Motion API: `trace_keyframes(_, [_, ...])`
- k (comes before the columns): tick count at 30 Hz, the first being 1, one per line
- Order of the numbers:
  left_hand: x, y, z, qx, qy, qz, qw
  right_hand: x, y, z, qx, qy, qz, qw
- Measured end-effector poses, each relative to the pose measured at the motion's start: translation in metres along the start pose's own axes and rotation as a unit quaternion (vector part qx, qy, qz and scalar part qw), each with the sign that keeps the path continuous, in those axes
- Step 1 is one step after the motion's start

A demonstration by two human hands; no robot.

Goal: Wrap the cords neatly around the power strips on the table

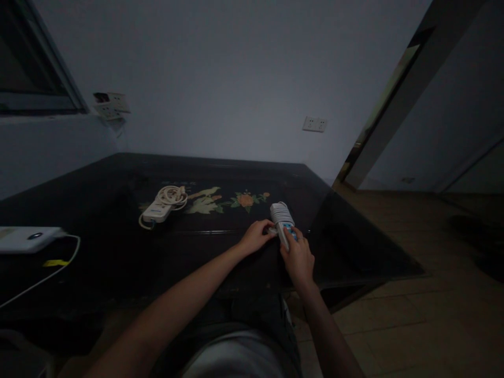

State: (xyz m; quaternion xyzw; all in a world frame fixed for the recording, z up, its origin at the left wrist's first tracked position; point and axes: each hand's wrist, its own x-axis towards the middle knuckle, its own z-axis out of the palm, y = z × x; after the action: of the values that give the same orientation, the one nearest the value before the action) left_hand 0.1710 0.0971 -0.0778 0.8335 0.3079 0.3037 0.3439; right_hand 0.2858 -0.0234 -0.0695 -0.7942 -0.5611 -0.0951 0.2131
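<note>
A white power strip with blue patches on its face lies on the dark table. Its pale cord is wound in tight turns around the far half. My right hand grips the near end, thumb and fingers on either side. Just left of the strip, my left hand has its fingers pinched at a small pale piece, perhaps the cord's plug; dim light keeps its kind unclear. Farther left rests another white power strip, with a loosely coiled cord on its far end.
The black table has a flower and bird picture on its top. At the left edge sits a white device with a cable, near a yellow tag. Wall sockets are behind the table. Tiled floor lies to the right.
</note>
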Motion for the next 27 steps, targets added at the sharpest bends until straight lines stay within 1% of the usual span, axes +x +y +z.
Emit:
trace_keyframes(6, [0.000, 0.000, 0.002, 0.010, -0.001, 0.015, 1.000, 0.002, 0.000, -0.001, 0.000, -0.016, 0.010, 1.000])
trace_keyframes(13, [0.001, 0.001, 0.002, -0.002, 0.006, 0.024, 1.000, 0.000, -0.005, -0.001, -0.038, 0.003, 0.002, 0.999])
trace_keyframes(18, [0.003, -0.003, 0.004, -0.029, 0.012, 0.028, 0.999, -0.003, -0.009, 0.000, -0.053, 0.000, -0.001, 0.999])
trace_keyframes(23, [0.005, -0.007, 0.008, -0.042, 0.032, 0.029, 0.998, -0.003, -0.004, 0.007, -0.035, 0.023, -0.023, 0.999])
trace_keyframes(27, [0.004, -0.008, 0.009, -0.041, 0.033, 0.046, 0.998, -0.001, 0.001, 0.014, 0.007, 0.047, -0.027, 0.998])
